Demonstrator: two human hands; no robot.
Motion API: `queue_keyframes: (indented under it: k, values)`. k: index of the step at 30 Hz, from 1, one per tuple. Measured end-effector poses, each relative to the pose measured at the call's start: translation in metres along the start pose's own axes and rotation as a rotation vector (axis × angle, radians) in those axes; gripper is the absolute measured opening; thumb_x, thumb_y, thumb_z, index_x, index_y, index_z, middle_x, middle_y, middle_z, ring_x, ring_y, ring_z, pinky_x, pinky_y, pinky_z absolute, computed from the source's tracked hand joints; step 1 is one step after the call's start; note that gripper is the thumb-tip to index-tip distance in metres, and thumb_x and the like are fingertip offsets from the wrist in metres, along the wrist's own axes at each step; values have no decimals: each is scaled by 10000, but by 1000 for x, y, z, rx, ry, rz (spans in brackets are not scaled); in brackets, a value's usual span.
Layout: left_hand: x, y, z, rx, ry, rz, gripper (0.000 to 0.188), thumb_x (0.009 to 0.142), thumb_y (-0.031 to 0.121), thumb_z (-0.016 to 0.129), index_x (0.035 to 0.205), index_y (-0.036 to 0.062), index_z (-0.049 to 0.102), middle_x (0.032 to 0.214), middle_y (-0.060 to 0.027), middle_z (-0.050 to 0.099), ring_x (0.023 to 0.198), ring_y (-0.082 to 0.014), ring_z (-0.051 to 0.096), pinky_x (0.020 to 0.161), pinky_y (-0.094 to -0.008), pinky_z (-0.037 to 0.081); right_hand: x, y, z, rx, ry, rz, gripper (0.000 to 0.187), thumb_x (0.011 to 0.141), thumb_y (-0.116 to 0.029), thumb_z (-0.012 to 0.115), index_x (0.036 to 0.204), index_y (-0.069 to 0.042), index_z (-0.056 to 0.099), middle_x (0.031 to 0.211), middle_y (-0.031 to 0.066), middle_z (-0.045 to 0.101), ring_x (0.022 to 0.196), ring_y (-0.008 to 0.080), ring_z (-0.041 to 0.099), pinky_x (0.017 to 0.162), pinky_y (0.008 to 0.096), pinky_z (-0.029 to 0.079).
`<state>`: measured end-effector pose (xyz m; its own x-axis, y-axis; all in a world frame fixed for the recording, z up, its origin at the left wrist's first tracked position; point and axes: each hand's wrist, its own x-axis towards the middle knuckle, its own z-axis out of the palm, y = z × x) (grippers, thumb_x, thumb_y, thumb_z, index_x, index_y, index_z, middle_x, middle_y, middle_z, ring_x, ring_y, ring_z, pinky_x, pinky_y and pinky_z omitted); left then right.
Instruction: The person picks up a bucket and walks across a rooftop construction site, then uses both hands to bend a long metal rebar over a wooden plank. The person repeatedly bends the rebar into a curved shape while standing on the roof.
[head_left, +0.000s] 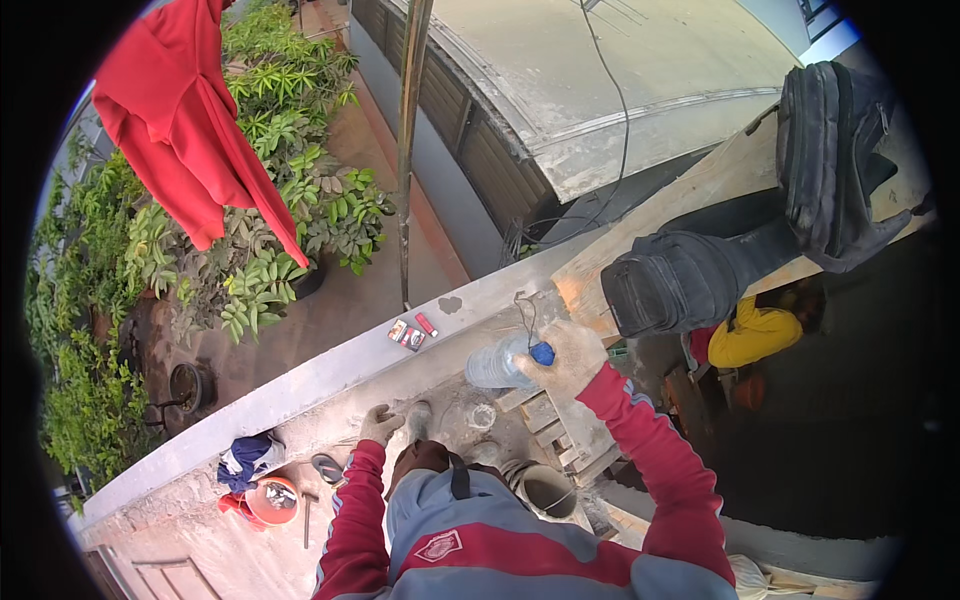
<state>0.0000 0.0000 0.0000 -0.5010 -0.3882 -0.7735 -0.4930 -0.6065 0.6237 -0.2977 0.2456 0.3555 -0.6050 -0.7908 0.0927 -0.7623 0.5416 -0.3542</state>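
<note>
The right hand (568,360), in what looked like a pale work glove, was clamped on the neck end of a large clear plastic bottle (492,364). The bottle's blue cap (542,353) showed right against the thumb side of that grip, and the bottle's body stretched away from the hand to the left, toward the long grey wall (300,383). So the grip took only the cap end, and the rest of the bottle lay outside it; whether its base was resting on anything, I could not tell. A thin wire loop (527,312) stood just beyond the hand, and a wooden pallet (553,428) lay below it.

The left hand (381,424), gloved too, hung near the wall, well apart from the bottle, its fingers loosely bent and slightly apart around nothing visible. On the wall top, between the two hands and farther out, lay a small box (406,335) and a red lighter (427,324), side by side. To the right of the bottle, a black bag (670,282) sat on a wooden board (580,290). By the person's feet stood a bucket (530,487), with a hammer (308,520) on the ground farther left
</note>
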Motion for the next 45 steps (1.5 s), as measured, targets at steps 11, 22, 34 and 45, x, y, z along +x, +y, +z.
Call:
queue_keyframes:
  k: [11,22,34,45]
  values:
    - [-25,-75,-116,-188,176,-251,414,825,147,657,1197,86,485,808,-105,618,572,-245,610,384,-330,438,124,53,145,-92,-118,305,526,761,-563,617,833,-44,670,859,196,660,836,376,638,749,457,503]
    - [-38,-45,-73,-213,182,-252,521,757,91,733,1211,-10,498,862,-130,636,627,-244,662,439,-304,492,171,59,192,-153,-328,361,574,804,-571,554,1000,-38,639,1043,191,633,986,341,615,850,437,492]
    - [-25,-10,-59,-164,156,-201,427,814,128,703,1189,41,518,873,-85,634,671,-231,661,465,-304,502,171,71,189,-140,-299,282,539,789,-554,575,947,-45,653,962,193,660,916,360,633,829,449,496]
    - [-24,-36,-47,-134,62,-287,613,743,181,784,1241,-21,490,758,-58,606,583,-157,599,451,-264,422,164,63,187,-190,-284,266,544,768,-549,599,917,-29,662,901,203,670,870,352,654,778,450,517]
